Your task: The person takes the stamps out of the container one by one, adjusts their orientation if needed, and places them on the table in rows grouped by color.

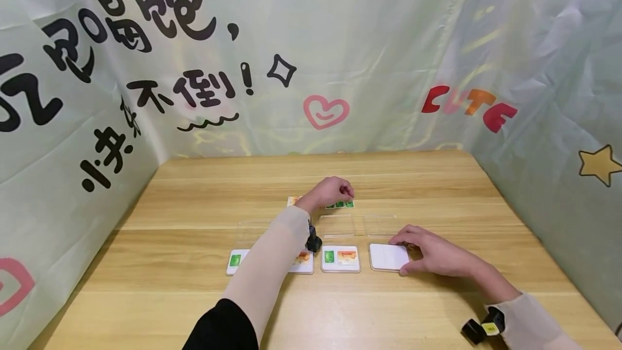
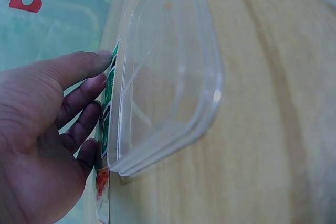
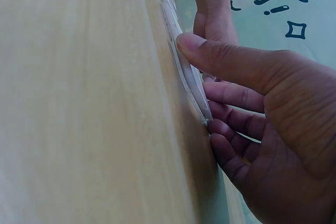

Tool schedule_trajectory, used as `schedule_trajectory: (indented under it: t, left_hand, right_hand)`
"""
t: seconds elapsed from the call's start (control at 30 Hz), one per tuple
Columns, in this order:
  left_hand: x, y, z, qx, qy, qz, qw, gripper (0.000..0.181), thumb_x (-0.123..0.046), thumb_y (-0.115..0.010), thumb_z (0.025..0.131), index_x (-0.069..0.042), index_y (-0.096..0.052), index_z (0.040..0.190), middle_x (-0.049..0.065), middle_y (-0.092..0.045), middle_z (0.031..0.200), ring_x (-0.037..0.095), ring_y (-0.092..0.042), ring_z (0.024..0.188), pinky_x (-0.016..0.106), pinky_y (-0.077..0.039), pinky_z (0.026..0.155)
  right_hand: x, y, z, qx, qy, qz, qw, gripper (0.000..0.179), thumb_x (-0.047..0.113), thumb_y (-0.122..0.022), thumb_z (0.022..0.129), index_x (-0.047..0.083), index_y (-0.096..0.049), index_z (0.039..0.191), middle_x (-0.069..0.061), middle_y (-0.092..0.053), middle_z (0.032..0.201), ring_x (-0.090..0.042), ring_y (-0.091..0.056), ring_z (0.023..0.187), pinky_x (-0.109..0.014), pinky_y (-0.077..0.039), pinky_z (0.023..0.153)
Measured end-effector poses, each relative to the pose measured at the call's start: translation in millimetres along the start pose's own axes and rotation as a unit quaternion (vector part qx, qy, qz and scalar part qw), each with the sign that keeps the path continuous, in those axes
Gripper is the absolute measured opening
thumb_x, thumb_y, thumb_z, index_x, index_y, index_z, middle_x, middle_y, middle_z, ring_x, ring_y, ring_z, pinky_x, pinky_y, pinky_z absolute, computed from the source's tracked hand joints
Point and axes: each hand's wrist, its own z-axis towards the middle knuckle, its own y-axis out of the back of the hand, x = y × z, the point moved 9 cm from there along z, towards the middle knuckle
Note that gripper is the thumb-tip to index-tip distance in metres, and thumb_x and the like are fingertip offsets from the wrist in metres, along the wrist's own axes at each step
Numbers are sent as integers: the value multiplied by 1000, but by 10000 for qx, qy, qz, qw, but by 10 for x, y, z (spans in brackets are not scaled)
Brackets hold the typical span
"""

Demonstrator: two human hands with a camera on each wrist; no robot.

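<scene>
Left hand (image 1: 328, 191): at the green stickers (image 1: 340, 205), far back on the bench (image 1: 389, 312); I can't tell if I've pinched one. Hasty peeling could tear it.
Right hand (image 1: 432, 251): I grip the white box (image 1: 389, 257); uneven squeezing might skew it.

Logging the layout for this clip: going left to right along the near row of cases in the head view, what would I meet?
Case showing green → case showing orange → green-and-orange case → blank case → right grip.
</scene>
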Motion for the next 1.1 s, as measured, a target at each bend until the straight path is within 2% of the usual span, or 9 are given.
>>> schedule_trajectory:
  t: [0.4,0.73,1.1]
  left_hand:
    - [-26,48,-32,29,14,153,9999,6,-16,-65,96,-13,-70,96,-4,-65,86,12,-54,74,24,-45,69]
    - [-114,99,-85,42,-106,312,9994,7,-20,-64,97,-15,-69,98,-6,-65,90,10,-57,80,23,-47,74]
    - [-261,140,-245,158,-250,671,9973,11,-21,-64,97,-14,-69,104,-8,-64,98,8,-58,91,23,-47,74]
  right_hand:
    - [3,-7,14,-1,22,12,10000,54,55,-76,78,25,-63,121,11,-54,116,-10,-51,103,-34,-45,91]
    - [20,15,-6,11,62,-60,10000,52,53,-76,79,24,-64,121,10,-54,117,-10,-51,102,-33,-46,89]
    - [26,16,-4,11,137,-96,9999,57,54,-76,78,21,-64,123,10,-55,116,-9,-51,102,-33,-45,89]
